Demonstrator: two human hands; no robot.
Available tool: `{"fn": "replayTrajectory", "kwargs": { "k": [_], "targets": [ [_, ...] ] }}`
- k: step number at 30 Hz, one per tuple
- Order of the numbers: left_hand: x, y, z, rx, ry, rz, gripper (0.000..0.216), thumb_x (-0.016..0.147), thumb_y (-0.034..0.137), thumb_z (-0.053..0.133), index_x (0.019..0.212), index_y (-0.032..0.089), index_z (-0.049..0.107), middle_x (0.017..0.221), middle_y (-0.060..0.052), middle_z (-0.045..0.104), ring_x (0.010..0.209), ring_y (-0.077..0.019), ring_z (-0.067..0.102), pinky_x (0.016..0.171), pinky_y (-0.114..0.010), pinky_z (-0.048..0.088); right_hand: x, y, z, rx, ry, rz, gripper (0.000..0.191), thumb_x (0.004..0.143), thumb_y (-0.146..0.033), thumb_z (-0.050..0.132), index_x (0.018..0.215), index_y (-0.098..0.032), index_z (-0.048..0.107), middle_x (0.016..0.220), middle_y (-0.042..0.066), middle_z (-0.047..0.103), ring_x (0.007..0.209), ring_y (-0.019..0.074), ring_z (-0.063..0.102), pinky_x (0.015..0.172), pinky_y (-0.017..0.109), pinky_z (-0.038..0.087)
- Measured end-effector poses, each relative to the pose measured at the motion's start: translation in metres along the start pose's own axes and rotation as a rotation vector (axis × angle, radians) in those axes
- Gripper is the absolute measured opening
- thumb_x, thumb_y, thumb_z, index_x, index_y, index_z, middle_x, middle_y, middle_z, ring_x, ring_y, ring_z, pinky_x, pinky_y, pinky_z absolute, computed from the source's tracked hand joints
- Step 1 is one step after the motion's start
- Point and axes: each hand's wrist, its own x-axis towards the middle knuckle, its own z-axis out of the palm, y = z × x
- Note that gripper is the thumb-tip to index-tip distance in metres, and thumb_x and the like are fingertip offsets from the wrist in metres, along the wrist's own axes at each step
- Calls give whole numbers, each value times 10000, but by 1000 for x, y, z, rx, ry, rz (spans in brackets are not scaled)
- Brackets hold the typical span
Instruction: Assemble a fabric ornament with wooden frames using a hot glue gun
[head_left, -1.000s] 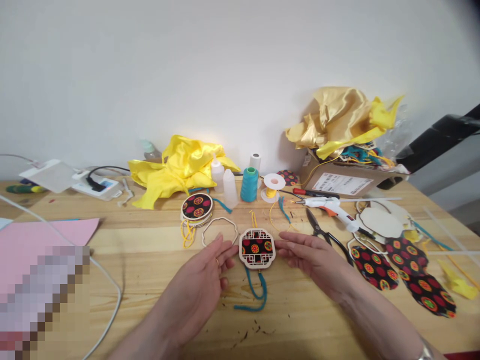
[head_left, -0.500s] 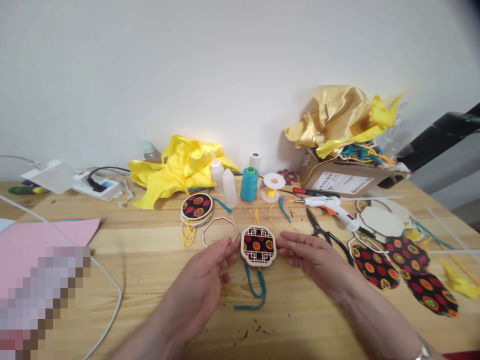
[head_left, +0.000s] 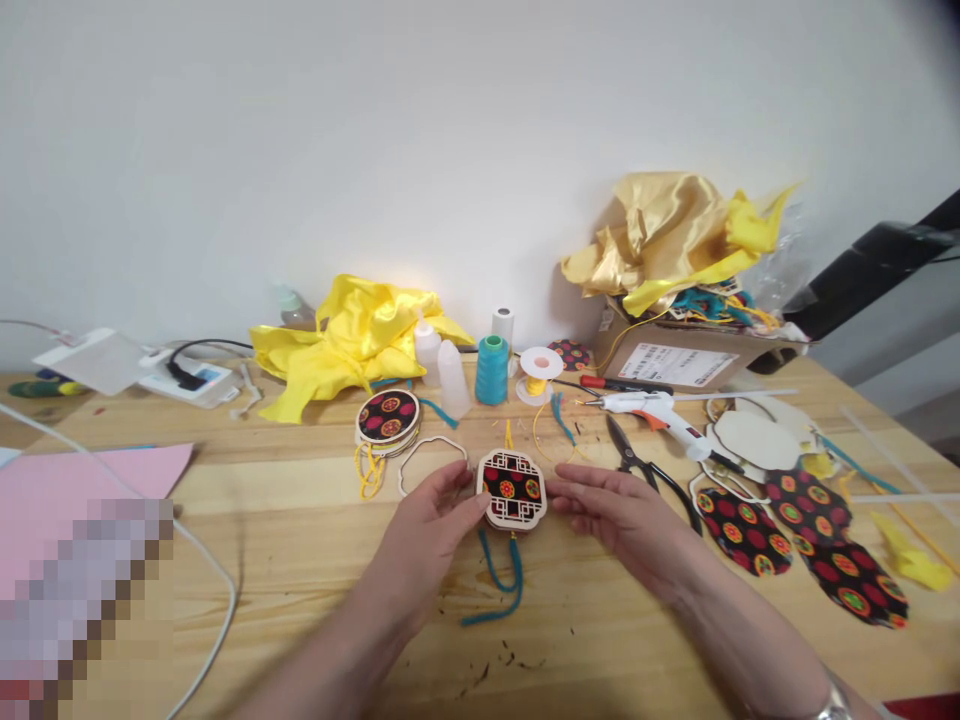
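Note:
A pendant with a pale wooden lattice frame over dark flowered fabric lies flat in front of me. A yellow loop shows at its top and a teal cord hangs from its lower edge. My left hand has its thumb on the pendant's left rim, its fingers curled beside that edge. Along the right rim my right hand rests with fingers stretched out and nothing held in them. Just behind the left fingers lies a thin scalloped wooden frame, partly covered by them.
Left of centre sits a stack of round fabric pieces. Behind stand glue bottles, a teal thread cone and a yellow cord spool. To the right lie black scissors, a glue gun, flowered fabric cutouts and a cardboard box.
My left hand has moved in, its thumb now over the pendant's left rim. The right hand stays beside the other edge. The whole view has shifted slightly.

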Motion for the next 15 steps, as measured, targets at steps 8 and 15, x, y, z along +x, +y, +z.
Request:
{"fn": "replayTrajectory", "kwargs": {
  "k": [8,15],
  "targets": [
    [3,9,5,105,-71,-54,373,677,302,739,1010,143,685,854,-64,745,807,-241,661,677,-304,468,0,1,0,-45,-14,-26,374,632,-258,774,960,-122,657,983,119,722,744,142,642,603,238,429],
    [-1,7,6,66,-135,-82,286,707,269,706,972,163,702,830,-51,748,733,-213,663,654,-298,478,-2,-5,-3,-279,42,-176,413,659,-322,759,1039,-187,669,1063,82,705,912,194,637,762,304,460]
  ]
}}
